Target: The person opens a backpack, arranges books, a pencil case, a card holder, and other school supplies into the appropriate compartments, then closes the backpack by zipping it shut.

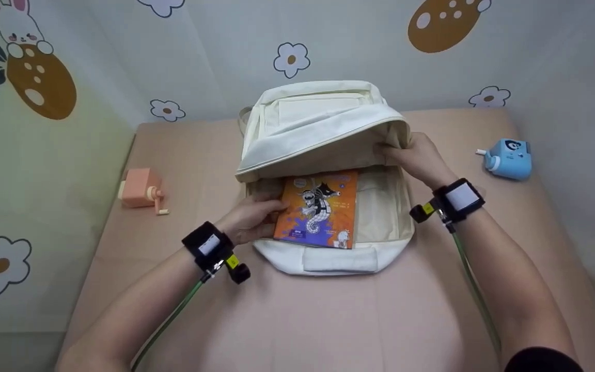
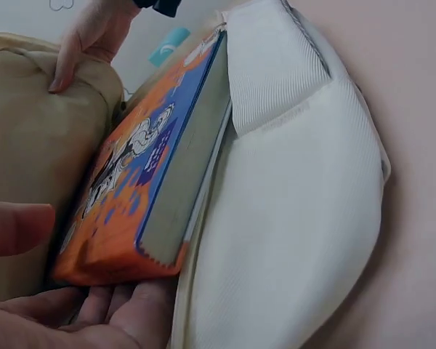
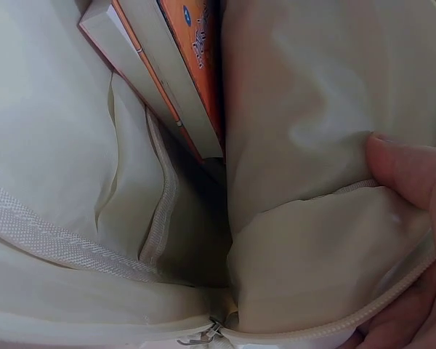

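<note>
A cream backpack [image 1: 341, 262] lies unzipped on the table, its front panel lifted at a slant. Inside it rests an orange and purple book [image 1: 319, 212] with a seahorse drawing on the cover. The right wrist view shows another book [image 3: 120, 43] under the orange one, by its page edges. My left hand [image 1: 253, 217] is at the orange book's left edge; in the left wrist view its fingers [image 2: 142, 313] lie under that edge and the thumb stands apart from the cover. My right hand [image 1: 421, 160] pinches the raised panel's right edge, thumb on the lining [image 3: 298, 145].
A pink hand-crank pencil sharpener [image 1: 141, 188] stands on the table at the left. On the right is a blue sharpener [image 1: 509, 159] with a crank. Patterned cloth walls [image 1: 225, 62] enclose the table's back and sides. Green cables [image 1: 173, 312] trail from both wrist cameras.
</note>
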Action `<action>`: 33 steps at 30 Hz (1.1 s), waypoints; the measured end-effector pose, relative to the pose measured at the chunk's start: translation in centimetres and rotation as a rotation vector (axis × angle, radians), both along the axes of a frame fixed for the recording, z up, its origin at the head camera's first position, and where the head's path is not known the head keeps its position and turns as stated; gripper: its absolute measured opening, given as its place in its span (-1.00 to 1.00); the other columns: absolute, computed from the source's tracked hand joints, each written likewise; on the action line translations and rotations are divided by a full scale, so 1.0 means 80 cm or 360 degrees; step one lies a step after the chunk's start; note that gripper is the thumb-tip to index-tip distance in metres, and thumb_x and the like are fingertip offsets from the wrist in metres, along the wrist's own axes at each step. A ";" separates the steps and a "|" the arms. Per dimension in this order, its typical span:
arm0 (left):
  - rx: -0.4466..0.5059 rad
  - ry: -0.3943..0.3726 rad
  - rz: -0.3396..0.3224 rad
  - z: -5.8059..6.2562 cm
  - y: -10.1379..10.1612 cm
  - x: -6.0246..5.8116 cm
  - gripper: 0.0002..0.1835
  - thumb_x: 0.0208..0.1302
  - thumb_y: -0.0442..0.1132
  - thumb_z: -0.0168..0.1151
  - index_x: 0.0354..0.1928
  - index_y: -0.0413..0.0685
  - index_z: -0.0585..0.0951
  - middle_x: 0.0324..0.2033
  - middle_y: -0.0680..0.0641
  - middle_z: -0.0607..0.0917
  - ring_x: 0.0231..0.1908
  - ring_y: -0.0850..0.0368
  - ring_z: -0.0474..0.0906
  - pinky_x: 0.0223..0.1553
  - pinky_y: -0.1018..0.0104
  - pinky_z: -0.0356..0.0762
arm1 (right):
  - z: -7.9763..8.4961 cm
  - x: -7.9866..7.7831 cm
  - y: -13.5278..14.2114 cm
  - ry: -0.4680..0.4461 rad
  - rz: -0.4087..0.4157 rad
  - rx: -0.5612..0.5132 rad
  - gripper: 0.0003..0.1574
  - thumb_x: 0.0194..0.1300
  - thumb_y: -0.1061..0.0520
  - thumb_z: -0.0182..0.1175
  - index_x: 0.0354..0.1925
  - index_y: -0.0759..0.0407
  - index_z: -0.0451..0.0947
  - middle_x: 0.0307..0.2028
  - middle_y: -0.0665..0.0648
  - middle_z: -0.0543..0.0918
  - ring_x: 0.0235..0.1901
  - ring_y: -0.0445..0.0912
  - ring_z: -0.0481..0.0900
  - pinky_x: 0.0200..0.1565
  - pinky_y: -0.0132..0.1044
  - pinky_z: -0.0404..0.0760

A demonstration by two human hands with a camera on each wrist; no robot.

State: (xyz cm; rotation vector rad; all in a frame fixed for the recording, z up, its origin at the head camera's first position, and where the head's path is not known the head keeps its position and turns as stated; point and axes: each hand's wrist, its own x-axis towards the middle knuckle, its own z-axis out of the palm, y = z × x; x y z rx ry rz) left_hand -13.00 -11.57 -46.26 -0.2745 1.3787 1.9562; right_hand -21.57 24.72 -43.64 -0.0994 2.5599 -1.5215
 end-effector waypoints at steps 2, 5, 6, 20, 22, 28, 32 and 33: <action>-0.0157 0.0029 -0.0101 0.003 -0.006 0.003 -0.48 0.52 -0.36 0.09 0.45 -0.26 0.31 0.12 -0.31 0.66 0.05 -0.13 0.69 0.08 0.02 0.64 | 0.001 0.000 0.000 -0.0006 -0.0008 0.0011 -0.36 0.22 -0.30 0.44 -0.26 0.28 0.64 -0.23 0.11 0.73 -0.15 -0.11 0.59 -0.12 -0.26 0.50; -0.0458 0.0085 -0.0294 0.006 -0.014 0.004 -0.57 0.46 -0.33 0.20 0.29 -0.36 0.47 -0.07 -0.23 0.76 -0.14 0.04 0.75 -0.06 0.22 0.69 | 0.002 0.000 0.001 -0.0012 -0.0012 0.0015 -0.36 0.22 -0.30 0.43 -0.22 0.27 0.65 -0.20 0.11 0.73 -0.12 -0.11 0.58 -0.09 -0.25 0.49; -0.0560 0.0110 -0.0352 0.007 -0.016 0.004 -0.59 0.42 -0.33 0.24 0.23 -0.38 0.51 -0.12 -0.20 0.77 -0.20 0.08 0.76 -0.12 0.28 0.70 | 0.002 0.001 0.002 -0.0011 -0.0013 0.0020 -0.36 0.23 -0.30 0.43 -0.23 0.28 0.64 -0.20 0.11 0.73 -0.13 -0.11 0.57 -0.10 -0.25 0.49; -0.0484 0.0096 -0.0153 -0.002 -0.017 -0.001 -0.52 0.45 -0.49 0.13 0.36 -0.48 0.36 0.08 -0.37 0.64 -0.11 -0.05 0.75 -0.05 0.21 0.68 | 0.004 0.003 -0.002 0.0010 -0.0006 -0.0012 -0.39 0.24 -0.26 0.43 -0.25 0.29 0.67 -0.18 0.12 0.75 -0.14 -0.11 0.61 -0.10 -0.27 0.51; -0.0420 0.0099 -0.0087 -0.002 -0.013 -0.004 -0.50 0.45 -0.51 0.11 0.37 -0.49 0.34 0.13 -0.40 0.60 -0.07 -0.10 0.74 -0.01 0.17 0.67 | 0.005 0.003 -0.002 0.0008 -0.0010 -0.0013 -0.41 0.24 -0.26 0.43 -0.25 0.28 0.68 -0.21 0.10 0.75 -0.15 -0.11 0.61 -0.12 -0.28 0.51; -0.0370 0.0153 0.0071 -0.003 -0.001 -0.014 -0.46 0.43 -0.51 0.14 0.39 -0.49 0.30 0.18 -0.43 0.54 -0.06 -0.15 0.72 0.04 0.13 0.65 | 0.006 0.003 -0.002 0.0006 -0.0007 0.0005 -0.42 0.25 -0.25 0.43 -0.32 0.27 0.63 -0.30 0.08 0.70 -0.21 -0.11 0.57 -0.18 -0.28 0.48; -0.0412 0.0286 0.0110 -0.007 0.005 -0.021 -0.41 0.41 -0.50 0.18 0.42 -0.43 0.27 0.20 -0.38 0.52 -0.04 -0.13 0.70 0.01 0.13 0.67 | 0.007 0.003 -0.002 0.0000 0.0018 -0.0002 -0.43 0.26 -0.24 0.42 -0.23 0.27 0.66 -0.20 0.10 0.73 -0.14 -0.10 0.59 -0.11 -0.26 0.48; -0.0423 0.0327 0.0107 -0.008 0.006 -0.023 -0.40 0.41 -0.50 0.19 0.43 -0.41 0.27 0.20 -0.37 0.52 -0.05 -0.12 0.70 0.00 0.14 0.67 | 0.007 0.003 -0.002 -0.0004 0.0019 -0.0003 -0.43 0.26 -0.24 0.42 -0.22 0.27 0.67 -0.19 0.11 0.73 -0.13 -0.10 0.59 -0.10 -0.26 0.48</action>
